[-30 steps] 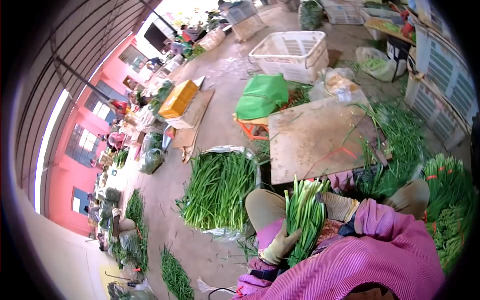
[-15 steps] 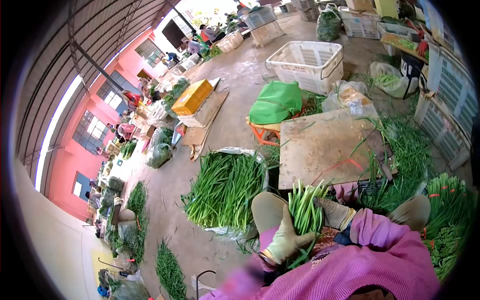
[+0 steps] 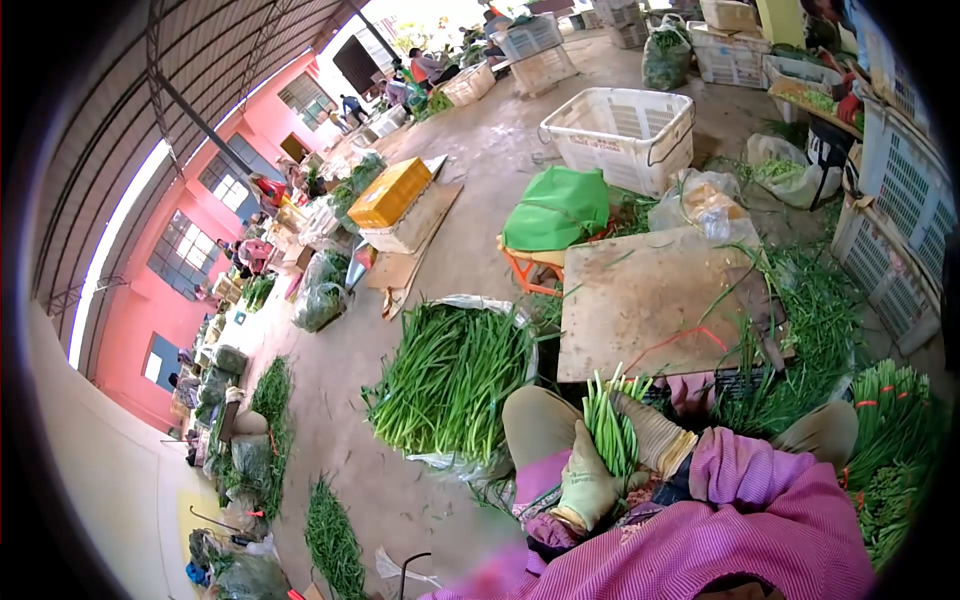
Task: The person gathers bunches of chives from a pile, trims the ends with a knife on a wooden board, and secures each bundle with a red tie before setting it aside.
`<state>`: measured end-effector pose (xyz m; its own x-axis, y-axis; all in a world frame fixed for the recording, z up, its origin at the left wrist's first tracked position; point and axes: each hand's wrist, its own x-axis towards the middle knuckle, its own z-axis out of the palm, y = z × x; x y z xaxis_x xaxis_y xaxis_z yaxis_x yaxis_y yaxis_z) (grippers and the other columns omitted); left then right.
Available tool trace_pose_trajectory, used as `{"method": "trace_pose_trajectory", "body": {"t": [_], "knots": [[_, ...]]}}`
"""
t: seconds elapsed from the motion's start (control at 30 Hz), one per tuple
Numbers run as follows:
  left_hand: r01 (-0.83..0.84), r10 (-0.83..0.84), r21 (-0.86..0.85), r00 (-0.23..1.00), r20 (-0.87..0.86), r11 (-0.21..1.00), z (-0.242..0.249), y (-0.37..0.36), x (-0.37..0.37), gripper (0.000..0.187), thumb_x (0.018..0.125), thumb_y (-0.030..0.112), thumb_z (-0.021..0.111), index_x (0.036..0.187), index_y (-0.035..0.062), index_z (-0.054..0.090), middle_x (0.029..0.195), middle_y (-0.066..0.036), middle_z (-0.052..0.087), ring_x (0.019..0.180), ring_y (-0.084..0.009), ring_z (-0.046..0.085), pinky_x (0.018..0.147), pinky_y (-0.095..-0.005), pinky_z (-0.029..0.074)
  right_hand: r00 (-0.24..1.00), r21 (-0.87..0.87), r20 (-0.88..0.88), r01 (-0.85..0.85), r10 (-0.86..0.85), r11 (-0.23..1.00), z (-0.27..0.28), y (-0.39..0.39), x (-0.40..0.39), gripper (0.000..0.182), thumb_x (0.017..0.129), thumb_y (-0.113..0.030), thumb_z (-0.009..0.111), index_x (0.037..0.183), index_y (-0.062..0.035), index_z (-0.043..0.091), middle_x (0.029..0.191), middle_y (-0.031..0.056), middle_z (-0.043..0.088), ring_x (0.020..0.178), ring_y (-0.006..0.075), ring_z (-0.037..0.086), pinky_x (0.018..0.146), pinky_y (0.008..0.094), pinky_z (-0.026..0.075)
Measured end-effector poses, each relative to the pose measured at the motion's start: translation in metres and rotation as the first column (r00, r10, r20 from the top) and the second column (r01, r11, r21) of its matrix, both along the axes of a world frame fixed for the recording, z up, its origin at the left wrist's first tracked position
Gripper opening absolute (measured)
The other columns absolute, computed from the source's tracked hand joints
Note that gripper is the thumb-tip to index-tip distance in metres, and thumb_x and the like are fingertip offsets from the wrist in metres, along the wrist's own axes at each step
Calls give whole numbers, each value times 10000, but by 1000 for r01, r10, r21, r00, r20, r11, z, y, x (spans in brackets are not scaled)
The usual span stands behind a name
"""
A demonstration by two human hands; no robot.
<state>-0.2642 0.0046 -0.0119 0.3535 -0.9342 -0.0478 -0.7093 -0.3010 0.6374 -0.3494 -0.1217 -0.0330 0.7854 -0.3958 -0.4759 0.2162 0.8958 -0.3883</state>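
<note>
Green bag (image 3: 556,208) on orange stool, white crate (image 3: 620,125) behind; yellow box (image 3: 390,193) (left, on boards).

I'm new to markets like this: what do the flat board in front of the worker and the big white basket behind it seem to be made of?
The board looks like bare, worn wood or plywood: matt brown, stained, scuffed. The white basket looks like moulded plastic: uniform white, lattice walls, smooth rim. Both are judged by look only.

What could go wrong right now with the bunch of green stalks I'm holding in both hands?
The bunch of green stalks is held only by the left hand and right hand, with no tie visible, so stalks could slip out. The gloves may dull your grip. Loose stalks could drop beside the pile onto the floor.
</note>
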Motion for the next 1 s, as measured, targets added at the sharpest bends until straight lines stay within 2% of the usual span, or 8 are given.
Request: {"method": "trace_pose_trajectory", "body": {"t": [0.33,0.47,0.57,0.67,0.87,0.93,0.97,1.0], "knots": [[-118,47,-104,853,-520,987,-45,-1,35,777,835,161,748,1451,56,287,1155,-106,615,1000,-216,621,852,-327,509,998,-115,61,-21,28,993,4,0,14,344,969,-219,580,1271,-63,530,1096,71,642,984,229,618,879,394,500],[-61,129,114,424,-896,992,46,-9,41,412,879,165,684,1228,46,501,848,-42,625,691,-156,613,600,-288,516,977,-330,202,5,65,944,14,-1,20,421,940,-132,554,1341,-35,467,1157,92,613,1045,221,593,926,343,473],[21,63,75,357,-932,997,48,-6,63,285,926,232,621,1141,50,577,867,-53,647,699,-153,631,609,-293,533,988,-859,-61,-125,143,496,13,-5,17,591,977,-232,507,1480,-17,285,1308,176,552,1166,292,566,1003,390,449],[38,157,163,125,-980,986,60,-3,74,299,934,242,617,1155,42,596,926,-33,669,765,-129,648,652,-262,542,786,-805,-568,-593,-245,-36,70,9,4,661,969,-340,503,1473,19,271,1353,248,507,1201,369,538,1011,426,437],[299,-387,-264,507,-770,917,23,-3,95,383,955,56,566,1334,27,520,1254,-41,588,1135,-151,576,974,-280,451,732,-746,-444,-621,-517,-239,67,22,19,702,934,-397,515,1390,109,344,1274,295,532,1185,411,513,1022,441,405],[342,-471,-346,417,-777,874,30,-10,88,328,977,86,530,1298,20,547,1249,-44,591,1125,-157,582,966,-292,457,728,-697,-355,-624,-587,-353,62,24,19,689,942,-398,498,1385,109,350,1286,286,528,1198,407,506,1052,443,372],[193,-155,-168,-80,-985,967,19,-12,92,246,968,83,521,1192,31,606,1228,-57,594,1094,-175,591,918,-298,469,736,-691,-338,-617,-587,-376,62,23,19,695,941,-402,495,1389,110,353,1319,287,508,1240,407,472,1080,453,340],[193,-151,-165,-85,-985,967,17,-11,91,246,968,83,521,1192,31,606,1228,-57,594,1094,-175,591,918,-298,469,733,-690,-343,-621,-587,-372,61,22,18,695,941,-402,495,1389,110,353,1319,287,508,1240,407,472,1080,453,340]]}}
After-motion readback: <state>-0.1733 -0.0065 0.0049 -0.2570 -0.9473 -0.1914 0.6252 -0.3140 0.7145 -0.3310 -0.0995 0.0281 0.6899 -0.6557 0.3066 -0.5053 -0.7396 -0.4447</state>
